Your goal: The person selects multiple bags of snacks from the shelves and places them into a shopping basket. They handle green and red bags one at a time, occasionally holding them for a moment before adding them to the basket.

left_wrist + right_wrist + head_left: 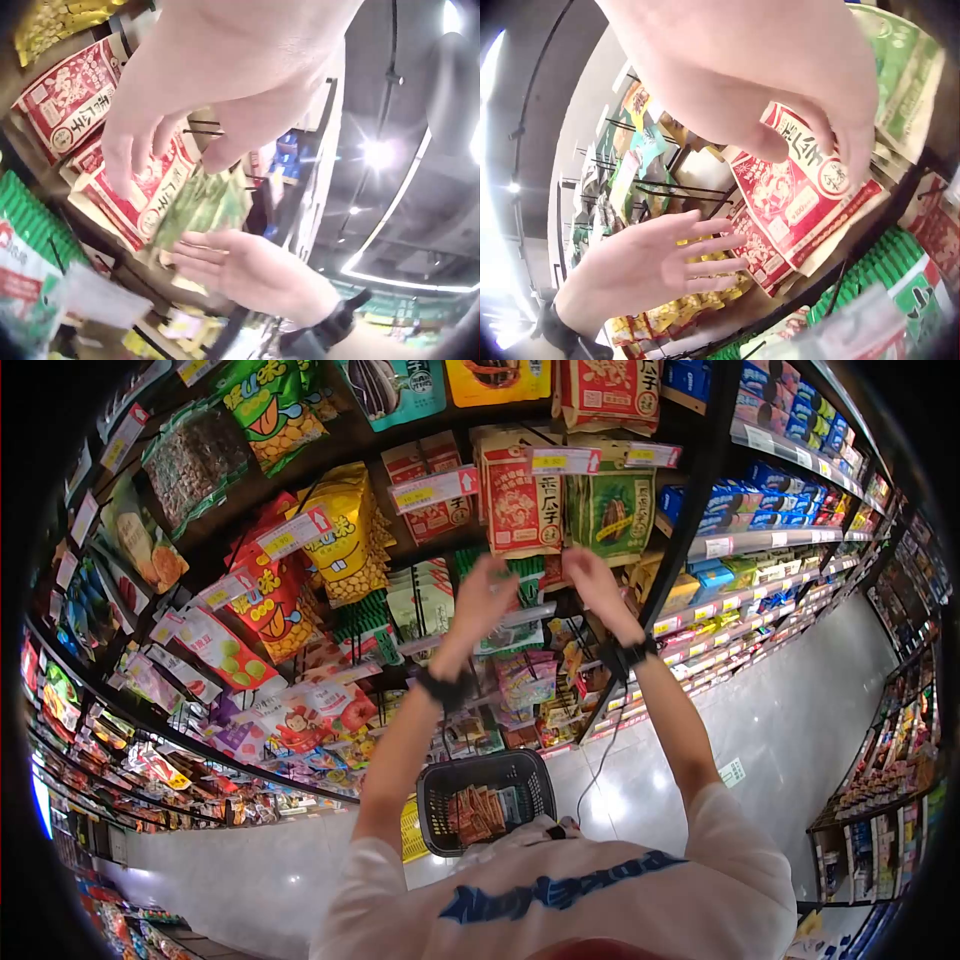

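Observation:
A red and cream packet of seeds [525, 500] hangs on the shelf hooks in front of me, with a green packet [612, 510] on its right. My left hand [485, 598] is at the lower left of the red packet, fingers extended and slightly spread, nothing in them. Beneath the green packet is my right hand [598, 588], its fingers straight in the left wrist view and its palm bare. The right wrist view has the right hand's fingers overlapping the front of the red packet.
A black shopping basket [430, 810] holding several packets stands on the floor below. Price tags [565, 460] on rods stick out in front of the packets. Yellow snack bags [345, 540] hang to the left; blue boxes [730, 500] line shelves to the right. A cable hangs from the right wrist.

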